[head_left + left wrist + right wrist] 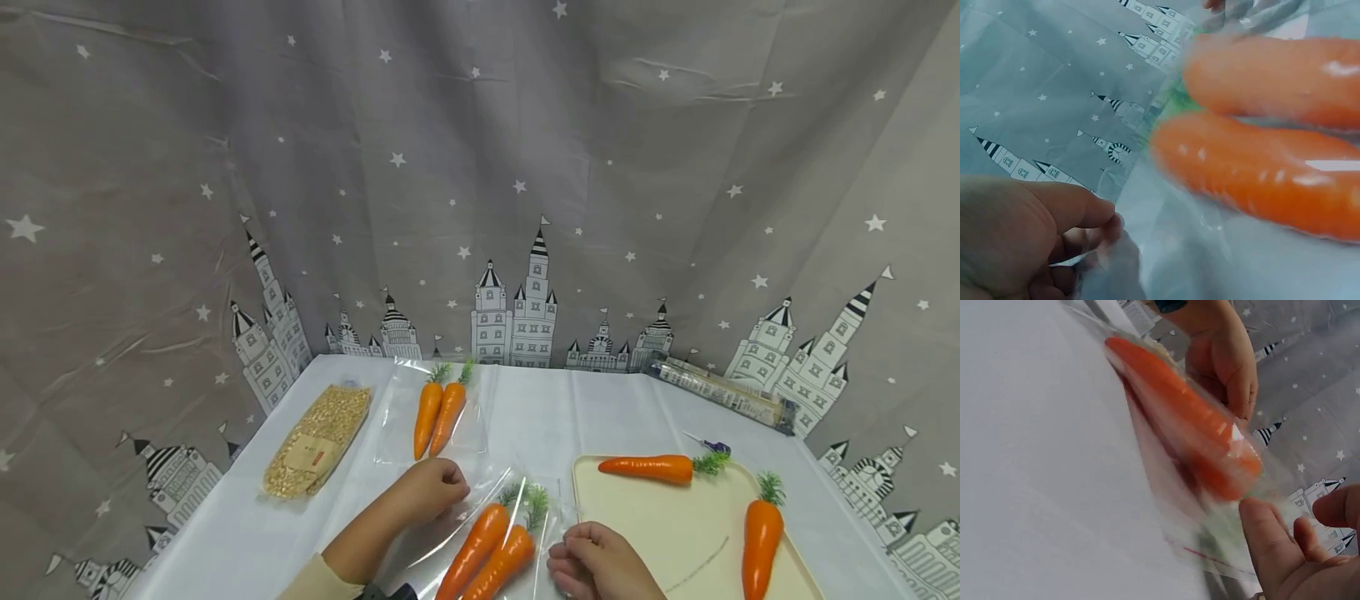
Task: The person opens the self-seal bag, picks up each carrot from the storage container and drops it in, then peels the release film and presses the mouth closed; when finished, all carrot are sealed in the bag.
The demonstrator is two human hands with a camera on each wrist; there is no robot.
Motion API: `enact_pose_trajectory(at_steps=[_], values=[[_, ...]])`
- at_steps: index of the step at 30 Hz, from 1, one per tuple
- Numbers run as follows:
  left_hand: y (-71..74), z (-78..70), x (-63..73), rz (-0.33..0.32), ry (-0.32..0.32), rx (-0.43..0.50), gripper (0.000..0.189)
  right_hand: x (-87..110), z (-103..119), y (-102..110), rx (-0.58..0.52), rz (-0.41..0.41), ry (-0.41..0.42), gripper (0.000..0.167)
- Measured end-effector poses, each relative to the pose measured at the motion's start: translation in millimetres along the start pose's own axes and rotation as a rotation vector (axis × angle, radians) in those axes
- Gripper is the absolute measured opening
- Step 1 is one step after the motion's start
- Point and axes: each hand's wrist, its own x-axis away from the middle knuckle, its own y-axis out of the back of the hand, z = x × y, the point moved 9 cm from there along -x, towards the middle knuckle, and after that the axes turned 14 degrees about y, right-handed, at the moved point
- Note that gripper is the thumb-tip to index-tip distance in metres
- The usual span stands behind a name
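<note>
A clear plastic bag with two orange carrots inside lies at the front middle of the table. Green leafy tops show at the bag's far end. My left hand pinches the bag's left edge between thumb and index finger, as the left wrist view shows. On the other side, my right hand is close to the bag's right edge. Its thumb and fingers stand apart beside the leafy end in the right wrist view, where the carrots are blurred.
Behind my left hand lies another clear bag with two carrots. A packet of yellowish grains is at left. At right, a cream tray bears two loose carrots; a small purple-handled tool and a long wrapped package lie behind it.
</note>
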Motion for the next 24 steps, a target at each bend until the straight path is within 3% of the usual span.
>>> enact_pose_trajectory(at_steps=[3, 10, 14, 21, 24], values=[[-1.8, 6.7, 2.0, 0.009, 0.011, 0.011, 0.018, -0.7, -1, -2, 0.012, 0.004, -0.012, 0.024], [-1.8, 14.4, -6.1, -0.018, 0.098, -0.018, 0.024, -3.6, -1, -4, 0.227, 0.045, 0.018, 0.024], [-4.2, 13.1, -12.9, -0.050, 0.088, -0.029, 0.022, -3.3, -1, -4, 0.250, 0.027, 0.021, 0.020], [-0.8, 4.8, -11.2, -0.107, 0.012, 0.005, 0.015, -1.0, 5, -1, 0.165, -0.036, 0.065, 0.016], [4.0, 4.3, -7.4, -0.105, 0.037, 0.064, 0.013, 0.1, 12, 2, 0.103, -0.077, 0.094, 0.017]])
